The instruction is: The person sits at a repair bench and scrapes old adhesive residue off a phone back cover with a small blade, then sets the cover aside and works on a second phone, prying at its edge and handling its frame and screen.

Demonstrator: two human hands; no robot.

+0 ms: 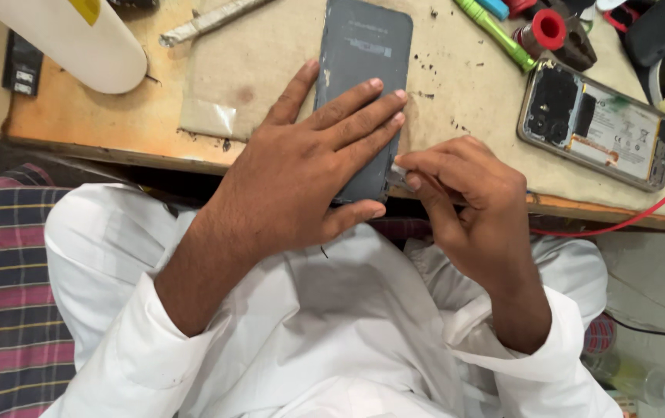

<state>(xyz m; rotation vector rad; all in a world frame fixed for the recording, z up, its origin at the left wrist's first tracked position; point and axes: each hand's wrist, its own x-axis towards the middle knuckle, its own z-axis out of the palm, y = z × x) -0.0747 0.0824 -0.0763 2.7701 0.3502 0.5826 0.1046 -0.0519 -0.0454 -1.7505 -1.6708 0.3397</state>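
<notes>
A dark grey phone back cover [363,54] lies inner side up on the worn workbench [116,116], its near end overhanging the bench edge. My left hand [309,155] presses flat on the cover, fingers spread across its lower half and thumb under its near end. My right hand [464,193] pinches a small thin pale tool [399,175] against the cover's right edge near the bottom corner. Most of the tool is hidden by my fingers.
An opened phone body [595,124] with its battery showing lies at the right. A green-handled tool [495,31], a red cap [547,29] and a red wire [626,220] sit nearby. A white rounded object [77,39] is at the upper left. Below is my lap in white cloth.
</notes>
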